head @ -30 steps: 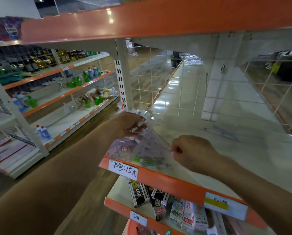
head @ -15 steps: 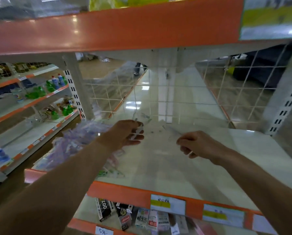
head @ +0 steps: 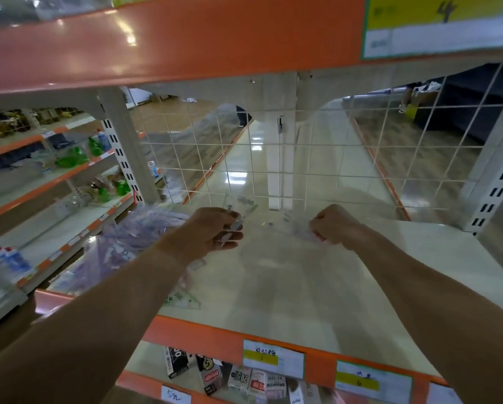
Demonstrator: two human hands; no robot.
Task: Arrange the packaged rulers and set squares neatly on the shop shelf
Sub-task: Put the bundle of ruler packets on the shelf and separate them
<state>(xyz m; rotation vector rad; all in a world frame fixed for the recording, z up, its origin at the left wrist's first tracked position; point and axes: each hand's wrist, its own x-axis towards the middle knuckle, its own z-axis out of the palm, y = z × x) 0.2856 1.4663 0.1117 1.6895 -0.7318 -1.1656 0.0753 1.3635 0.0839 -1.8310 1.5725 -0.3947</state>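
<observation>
A clear packaged ruler set [head: 269, 218] spans the gap between both hands, low over the cream shelf [head: 288, 290]. My left hand [head: 212, 233] pinches its left end, where a see-through corner sticks up. My right hand [head: 336, 224], curled into a fist, grips the right end. A loose heap of purple-tinted packaged rulers and set squares [head: 125, 246] lies at the shelf's left end, partly hidden under my left forearm. A green-printed set square [head: 183, 300] shows near the front edge.
A white wire grid [head: 273, 158] backs the shelf, with slotted uprights at left [head: 122, 158] and right [head: 501, 182]. An orange shelf [head: 186, 45] hangs overhead. Price labels [head: 273, 358] line the orange front lip. Small boxed goods [head: 238, 377] sit on the shelf below.
The view shifted right along the shelf. Both hands moved away from the heap toward the shelf's middle, carrying one clear pack between them and spreading apart.
</observation>
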